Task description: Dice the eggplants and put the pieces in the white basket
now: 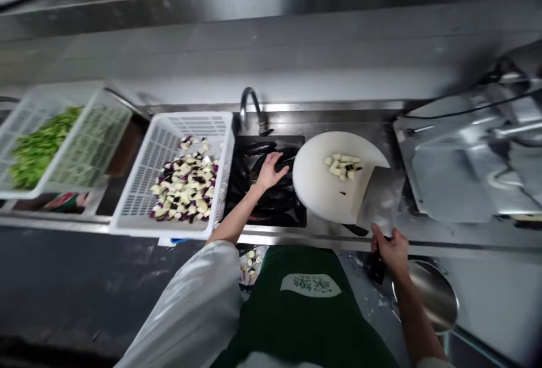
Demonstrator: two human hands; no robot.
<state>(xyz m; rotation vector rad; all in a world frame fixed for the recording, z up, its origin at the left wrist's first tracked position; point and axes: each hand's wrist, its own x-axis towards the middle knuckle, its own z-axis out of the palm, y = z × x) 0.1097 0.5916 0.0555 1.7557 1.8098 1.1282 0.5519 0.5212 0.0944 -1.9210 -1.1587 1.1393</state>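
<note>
My left hand [271, 169] reaches into the sink [237, 187], fingers curled over one of several whole dark eggplants [259, 148] lying there. My right hand [392, 248] grips the dark handle of a cleaver [380, 204], whose broad blade lies flat on the counter edge beside a round white cutting board [322, 187]. A small pile of cut eggplant pieces [342, 166] sits on the board. A white plastic basket [144, 187] left of the sink holds many cut eggplant chunks [186, 184].
Another white basket [25, 125] with green vegetables [36, 150] stands at far left. A faucet [250, 105] rises behind the sink. A steel machine [474, 153] fills the right counter. A metal bowl [436, 294] sits low at right. I wear a green apron [305, 311].
</note>
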